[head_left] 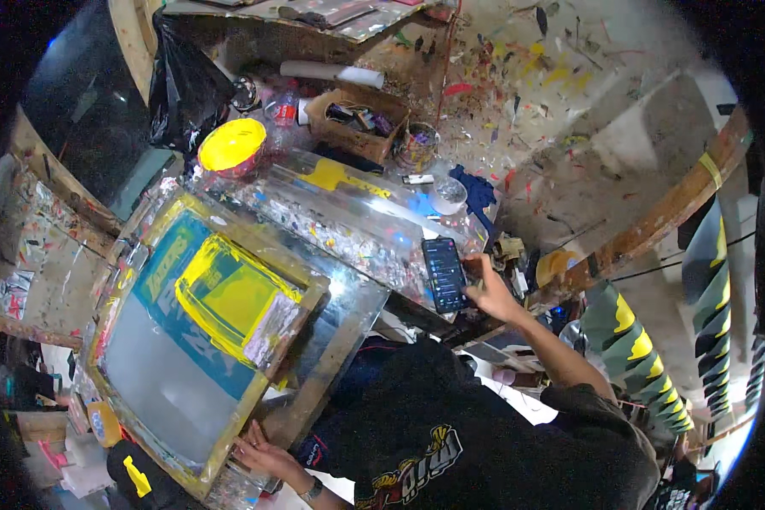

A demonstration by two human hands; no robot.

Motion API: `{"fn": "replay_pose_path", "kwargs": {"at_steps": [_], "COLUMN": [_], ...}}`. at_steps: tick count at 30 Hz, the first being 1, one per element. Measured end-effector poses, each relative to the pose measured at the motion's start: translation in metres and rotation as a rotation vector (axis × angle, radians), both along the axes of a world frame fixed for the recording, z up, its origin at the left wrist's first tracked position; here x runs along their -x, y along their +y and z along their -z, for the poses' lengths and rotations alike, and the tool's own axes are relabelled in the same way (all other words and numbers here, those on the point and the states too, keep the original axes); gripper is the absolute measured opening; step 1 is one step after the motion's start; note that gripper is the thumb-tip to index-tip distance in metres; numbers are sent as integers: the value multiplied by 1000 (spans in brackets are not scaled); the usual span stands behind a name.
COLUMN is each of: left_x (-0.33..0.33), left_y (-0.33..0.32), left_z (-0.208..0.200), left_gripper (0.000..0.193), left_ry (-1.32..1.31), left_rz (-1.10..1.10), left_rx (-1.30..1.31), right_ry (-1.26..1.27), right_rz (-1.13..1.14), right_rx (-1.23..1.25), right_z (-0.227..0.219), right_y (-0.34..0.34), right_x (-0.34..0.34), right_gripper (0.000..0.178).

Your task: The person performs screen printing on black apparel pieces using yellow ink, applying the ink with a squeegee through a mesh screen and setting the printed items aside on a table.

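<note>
A framed printing screen [166, 357] with teal and grey mesh lies tilted on the workbench. Bright yellow ink is smeared around a rectangular piece [238, 297] on its upper right part. At the frame's lower right edge rests my left hand [268, 455], fingers spread and a watch on the wrist. My right hand [495, 293] grips the lower right side of a dark smartphone [444, 274] at the bench's edge. One digit sticks up apart from the phone. Its screen is lit with a list. The fingers behind the phone are hidden.
Behind the screen stand a yellow-filled bowl [232, 146], a plastic bottle [283, 110], a cardboard box [357, 123] of small items and a stained can [418, 144]. A clear cup [447, 195] is beside a dark blue cloth [476, 191]. Twisted yellow-black strips [637, 353] hang right of a wooden beam [629, 229].
</note>
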State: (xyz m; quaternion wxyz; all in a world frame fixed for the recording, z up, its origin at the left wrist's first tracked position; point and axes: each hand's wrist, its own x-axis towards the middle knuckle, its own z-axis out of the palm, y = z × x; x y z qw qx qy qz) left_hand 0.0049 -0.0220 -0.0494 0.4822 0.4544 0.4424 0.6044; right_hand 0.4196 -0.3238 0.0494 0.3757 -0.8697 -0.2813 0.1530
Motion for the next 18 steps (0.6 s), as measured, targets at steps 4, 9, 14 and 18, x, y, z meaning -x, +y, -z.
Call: {"fn": "replay_pose_path", "kwargs": {"at_steps": [4,9,14,18], "left_x": [3,12,15,-15], "left_y": [7,12,12,5], "left_z": [-9,-7,-9,-36], "left_gripper": [47,51,56,59], "left_ry": [-80,-35,-35,-23], "left_rz": [-76,-39,-33,-72], "left_rx": [321,330,352,213], "right_ry": [11,35,-172,-260], "right_rz": [71,125,37,33], "right_rx": [33,-1,58,87], "right_z": [4,0,0,6], "right_y": [7,17,16,18], "right_x": [-8,-15,-9,-14], "right_gripper": [52,41,37,33]}}
